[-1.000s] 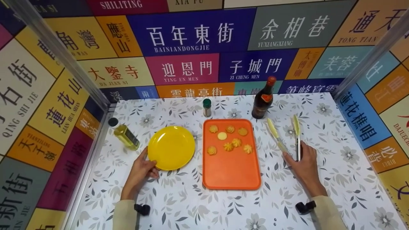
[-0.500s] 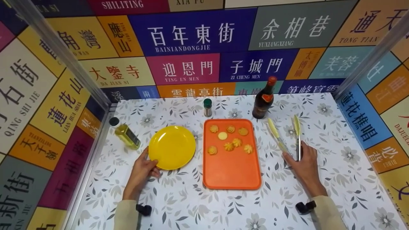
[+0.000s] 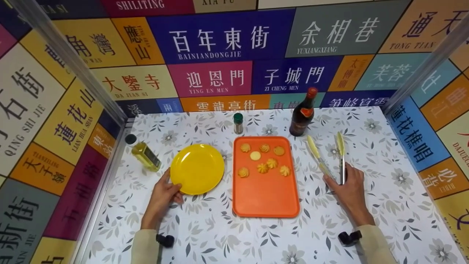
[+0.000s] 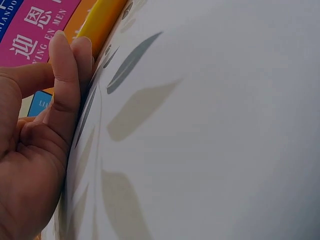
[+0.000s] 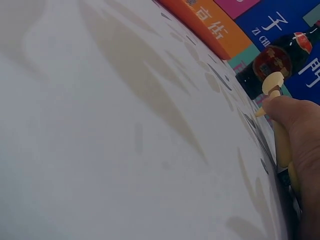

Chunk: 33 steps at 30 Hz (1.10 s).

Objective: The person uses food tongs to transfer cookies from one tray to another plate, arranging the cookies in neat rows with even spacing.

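Note:
My left hand [image 3: 163,192] pinches the near-left rim of a round yellow plate [image 3: 198,168], its thumb on top of the rim. In the left wrist view only a strip of the plate [image 4: 102,22] shows past the fingers [image 4: 65,80]. My right hand [image 3: 350,187] holds a pair of tongs [image 3: 340,150] by the handles; their pale yellow tips are spread apart and point away from me. Between the hands lies an orange tray [image 3: 265,198] with several cookies [image 3: 271,163] on its far half.
A dark bottle with a red cap [image 3: 302,113] stands behind the tray, to the right. A small green-capped shaker [image 3: 238,124] is at the back middle. An oil bottle [image 3: 144,154] stands left of the plate. Printed wall panels [image 3: 216,36] border the table.

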{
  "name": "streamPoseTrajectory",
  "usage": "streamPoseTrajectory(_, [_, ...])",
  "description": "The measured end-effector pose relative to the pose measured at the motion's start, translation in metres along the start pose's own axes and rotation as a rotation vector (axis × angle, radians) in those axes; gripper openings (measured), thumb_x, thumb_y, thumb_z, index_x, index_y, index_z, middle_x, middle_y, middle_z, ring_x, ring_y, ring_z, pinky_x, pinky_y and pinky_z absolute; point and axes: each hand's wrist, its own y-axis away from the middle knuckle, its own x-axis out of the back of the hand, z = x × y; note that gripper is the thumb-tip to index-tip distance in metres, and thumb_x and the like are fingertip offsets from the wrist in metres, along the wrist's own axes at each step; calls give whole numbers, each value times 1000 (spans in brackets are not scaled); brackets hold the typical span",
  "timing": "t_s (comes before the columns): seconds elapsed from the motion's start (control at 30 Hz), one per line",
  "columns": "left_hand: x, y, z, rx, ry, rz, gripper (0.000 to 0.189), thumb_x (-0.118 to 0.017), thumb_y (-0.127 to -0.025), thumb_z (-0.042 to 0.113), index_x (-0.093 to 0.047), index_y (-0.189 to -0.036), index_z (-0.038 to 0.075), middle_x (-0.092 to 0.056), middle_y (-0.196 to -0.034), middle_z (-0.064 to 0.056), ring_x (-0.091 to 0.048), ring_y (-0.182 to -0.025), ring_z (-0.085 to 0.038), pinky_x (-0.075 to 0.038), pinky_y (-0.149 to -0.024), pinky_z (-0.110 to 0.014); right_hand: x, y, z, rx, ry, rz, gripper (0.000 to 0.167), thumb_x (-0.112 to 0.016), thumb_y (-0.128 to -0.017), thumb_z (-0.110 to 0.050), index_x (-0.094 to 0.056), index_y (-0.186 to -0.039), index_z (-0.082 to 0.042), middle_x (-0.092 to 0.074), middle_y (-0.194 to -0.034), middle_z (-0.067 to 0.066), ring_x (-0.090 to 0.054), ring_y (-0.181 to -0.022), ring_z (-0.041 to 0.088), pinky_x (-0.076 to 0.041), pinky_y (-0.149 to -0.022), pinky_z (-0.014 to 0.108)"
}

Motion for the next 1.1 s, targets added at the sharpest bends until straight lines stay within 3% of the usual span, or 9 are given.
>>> streamPoseTrajectory(0.43, [2,1,0,-28,-15,-33,91,-75,-106,10,-20,-178,18,-72,-82,-27,-65,-56,-23,-58,-53,-29,1,1,-3,-2,-9,15,84,-95,-84,-22,-55,-149,14,-61,-124,35,-46,-119,51,-39,-99,61])
streamPoseTrajectory(0.7, [3,0,1,-24,-39,-47,95,-75,-105,7,-17,-178,17,-71,-80,-28,-59,-50,-21,-52,-48,-28,4,5,-5,-84,1,-30,85,-92,-90,-26,-51,-156,11,-61,-128,33,-45,-124,47,-39,-100,58])
streamPoseTrajectory(1.1, [4,-1,-1,-22,-40,-33,95,-75,-104,6,-16,-178,15,-73,-81,-25,-60,-51,-20,-53,-48,-28,1,4,-4,-48,2,0,83,-93,-88,-22,-55,-153,12,-62,-122,33,-48,-116,47,-39,-96,56])
